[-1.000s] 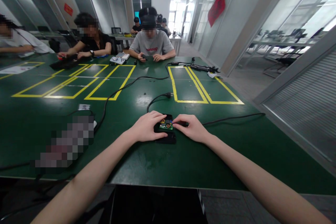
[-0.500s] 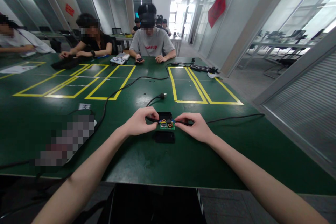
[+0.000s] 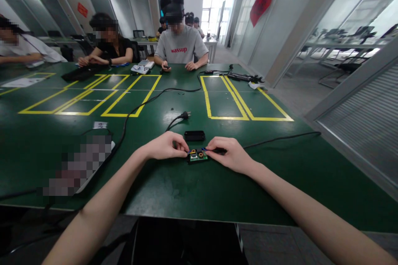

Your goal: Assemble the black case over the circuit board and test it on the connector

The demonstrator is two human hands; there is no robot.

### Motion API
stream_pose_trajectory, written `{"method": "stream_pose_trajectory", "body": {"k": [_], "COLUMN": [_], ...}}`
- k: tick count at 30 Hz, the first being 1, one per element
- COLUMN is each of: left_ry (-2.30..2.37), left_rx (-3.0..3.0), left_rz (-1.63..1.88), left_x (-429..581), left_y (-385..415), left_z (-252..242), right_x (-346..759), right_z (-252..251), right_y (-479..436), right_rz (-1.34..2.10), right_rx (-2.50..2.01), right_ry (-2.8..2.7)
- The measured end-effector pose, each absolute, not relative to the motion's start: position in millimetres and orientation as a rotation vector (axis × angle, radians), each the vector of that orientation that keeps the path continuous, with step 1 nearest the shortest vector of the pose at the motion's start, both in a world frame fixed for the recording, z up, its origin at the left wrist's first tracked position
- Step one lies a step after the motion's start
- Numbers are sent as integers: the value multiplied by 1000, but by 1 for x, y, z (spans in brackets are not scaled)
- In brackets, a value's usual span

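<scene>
A small green circuit board (image 3: 197, 156) in a black lower shell lies on the green table (image 3: 192, 190) between my hands. My left hand (image 3: 164, 146) is closed in a pinch at the board's left end, where a black cable joins it. At the right end my right hand (image 3: 228, 154) pinches the other black cable (image 3: 280, 138). A black cover piece (image 3: 194, 135) lies flat just beyond the board, apart from it. The left cable ends in a plug (image 3: 185, 114) farther out on the table.
Yellow tape rectangles (image 3: 230, 99) mark the table. A long black cord (image 3: 139, 107) crosses the middle. A blurred object (image 3: 81, 165) lies at my left. Three people sit at the far side with devices. A glass wall and corridor run along the right.
The board in its lower shell has come toward me, off the black cover, which now lies alone beyond it. Both hands moved with it and shifted from resting over it to pinching its ends.
</scene>
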State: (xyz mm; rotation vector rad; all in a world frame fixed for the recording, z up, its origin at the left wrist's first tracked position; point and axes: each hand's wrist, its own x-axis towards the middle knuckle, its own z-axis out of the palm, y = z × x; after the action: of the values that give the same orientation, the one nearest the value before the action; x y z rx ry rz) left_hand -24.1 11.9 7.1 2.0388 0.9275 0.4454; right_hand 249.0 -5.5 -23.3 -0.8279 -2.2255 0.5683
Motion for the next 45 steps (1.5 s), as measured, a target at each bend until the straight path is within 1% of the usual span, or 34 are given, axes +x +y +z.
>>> {"method": "stream_pose_trajectory", "body": {"k": [3,6,13,19,26,34,39,45], "left_ry": [1022,1064,1034,991,1110,1079,1047,1093], "left_rx": [2181,2263,2264,2207,2267,2195,2046,2113], "left_rz": [510,479,523,520,565,598,514,586], "left_x": [-22,-21,-23,-25,-17,-17,-21,-18], "left_y": [12,13,17,20,13,13,16,14], "left_z": [6,5,3,0,0,1,1,-1], "right_x": [250,249,245,249,251,252,255,255], "right_z": [-24,-26,-30,-28,-26,-30,-29,-26], "right_y": [-2,0,3,4,7,10,11,10], "right_rz": [540,524,514,600,658,763,653,563], "right_rx": [-877,-864,-803,-751,-765,-759,-789,-855], "right_ry": [-2218,-2205,-2155,-2255,-2294,-2244,-2346,-2447]}}
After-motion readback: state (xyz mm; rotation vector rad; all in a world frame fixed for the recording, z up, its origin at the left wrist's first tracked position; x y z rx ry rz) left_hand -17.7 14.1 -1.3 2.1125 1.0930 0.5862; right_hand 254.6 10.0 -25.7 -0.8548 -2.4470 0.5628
